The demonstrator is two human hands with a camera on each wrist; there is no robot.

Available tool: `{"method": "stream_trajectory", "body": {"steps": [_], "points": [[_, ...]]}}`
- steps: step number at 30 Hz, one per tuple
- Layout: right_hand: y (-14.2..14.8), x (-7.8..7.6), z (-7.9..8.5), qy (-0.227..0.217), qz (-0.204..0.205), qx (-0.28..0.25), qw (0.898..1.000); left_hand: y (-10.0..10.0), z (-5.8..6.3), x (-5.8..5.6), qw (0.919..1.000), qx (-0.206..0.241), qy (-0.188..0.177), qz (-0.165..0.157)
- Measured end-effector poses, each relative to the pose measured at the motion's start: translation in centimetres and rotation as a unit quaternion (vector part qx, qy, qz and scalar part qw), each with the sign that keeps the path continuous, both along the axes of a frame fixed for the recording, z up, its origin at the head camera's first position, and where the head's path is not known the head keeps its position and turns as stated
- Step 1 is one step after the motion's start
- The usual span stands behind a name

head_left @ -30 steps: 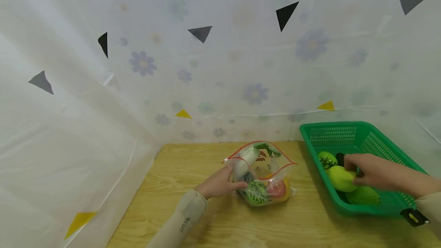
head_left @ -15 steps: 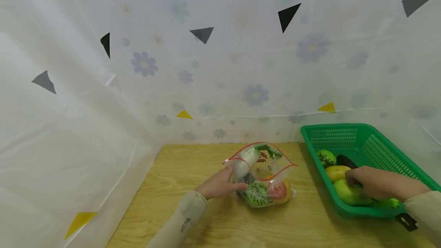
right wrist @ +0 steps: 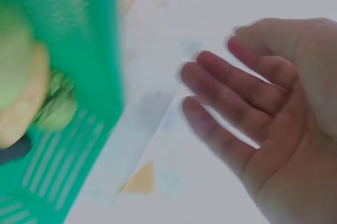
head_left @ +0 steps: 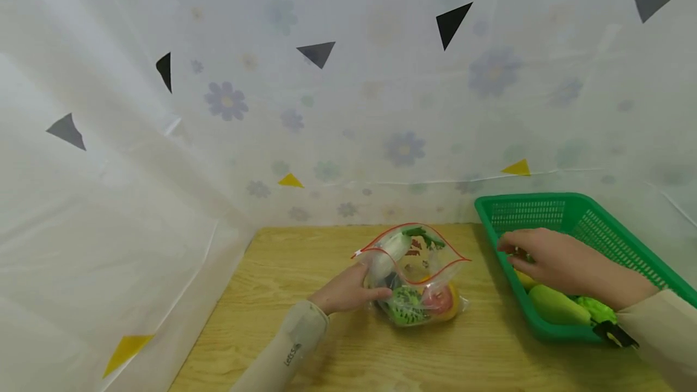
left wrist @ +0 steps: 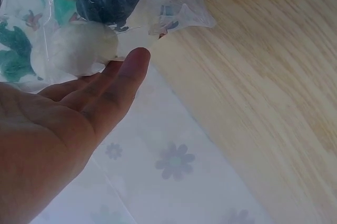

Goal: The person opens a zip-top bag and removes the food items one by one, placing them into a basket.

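A clear zip bag with a red seal (head_left: pixel 414 283) stands with its mouth gaping on the table. Inside are a white vegetable with green leaves (head_left: pixel 394 248), a green striped round fruit (head_left: pixel 407 306) and a red fruit (head_left: pixel 437 299). My left hand (head_left: pixel 348 290) rests against its left side, thumb in front; in the left wrist view the fingers (left wrist: pixel 113 89) lie fairly straight along the plastic. My right hand (head_left: pixel 566 259) hovers over the left side of the green basket (head_left: pixel 544 197), fingers loosely bent and holding nothing. Below it lie a long green fruit (head_left: pixel 558 306) and a partly hidden yellow fruit (head_left: pixel 524 280).
A bumpy green vegetable (head_left: pixel 596 307) lies at the basket's front, by a black tag (head_left: pixel 615 334) on the rim. The wooden table (head_left: pixel 305 259) meets a white flowered sheet (head_left: pixel 348 138) at the back and left.
My right hand was at a yellow-green fruit, then at the long green fruit; now it has risen away to the left, empty-handed. The left hand and bag have stayed in place.
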State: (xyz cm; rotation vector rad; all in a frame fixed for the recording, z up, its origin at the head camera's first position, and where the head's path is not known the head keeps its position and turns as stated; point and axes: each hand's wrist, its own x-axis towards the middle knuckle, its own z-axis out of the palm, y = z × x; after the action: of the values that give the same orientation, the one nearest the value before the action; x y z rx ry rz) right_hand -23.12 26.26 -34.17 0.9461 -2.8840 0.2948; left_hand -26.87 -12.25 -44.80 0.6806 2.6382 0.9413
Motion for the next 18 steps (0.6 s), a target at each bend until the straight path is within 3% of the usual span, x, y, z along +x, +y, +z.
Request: {"method": "stream_trajectory", "body": {"steps": [4, 9, 14, 18], "points": [[-3.8, 0.1, 1.1, 0.057, 0.035, -0.028, 0.997, 0.0, 0.1, 0.0, 1.0000, 0.006, 0.002, -0.005], [-7.7, -0.5, 1.2, 0.063, 0.084, -0.026, 0.994, 0.1, 0.0, -0.1, 0.9999, 0.010, 0.003, -0.006], [-11.1, -1.5, 0.1, 0.070, 0.142, 0.000, 0.987, 0.0, 0.0, 0.0, 0.9999, 0.010, -0.005, -0.001], [-13.3, -2.3, -1.1, 0.080, 0.146, 0.066, 0.984, 0.0, 0.2, 0.0, 0.9997, 0.017, -0.013, -0.009]]}}
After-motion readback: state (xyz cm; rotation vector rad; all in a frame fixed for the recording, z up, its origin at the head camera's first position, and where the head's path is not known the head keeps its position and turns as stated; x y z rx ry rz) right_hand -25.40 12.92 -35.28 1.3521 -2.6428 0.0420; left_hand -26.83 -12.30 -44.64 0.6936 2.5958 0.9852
